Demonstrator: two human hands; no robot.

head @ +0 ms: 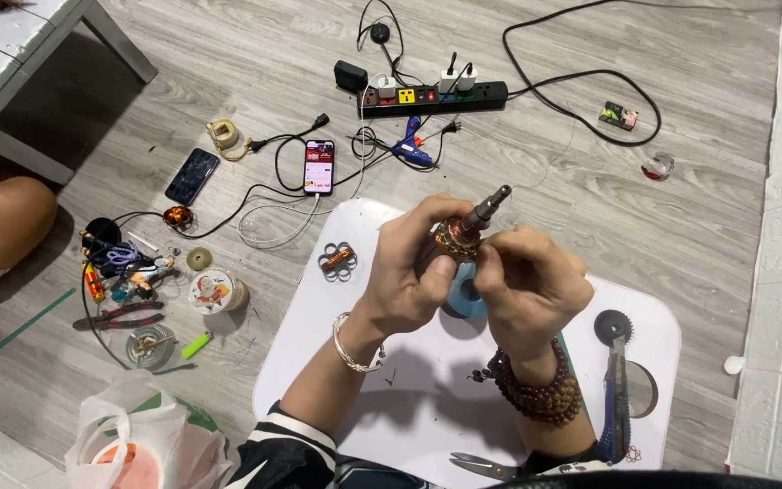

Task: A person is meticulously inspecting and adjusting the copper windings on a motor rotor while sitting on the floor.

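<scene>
Seen from above, a person's left hand (414, 267) and right hand (529, 285) close together around a small motor rotor (460, 234) wound with copper wire, its dark metal shaft (491, 205) pointing up and away. The left hand's fingers wrap the rotor from the left side; the right hand's fingertips (491, 252) pinch at the copper winding. The rotor is held in the air above a white board (427, 398) lying on the grey wood floor. On the board sit a small copper coil piece (338, 260) to the left, a blue utility knife (615, 398) to the right and scissors (486, 467) at the near edge. Beyond the board lie a lit phone (319, 167), a dark phone (192, 177), a blue glue gun (412, 149) and a black power strip (433, 97).
</scene>
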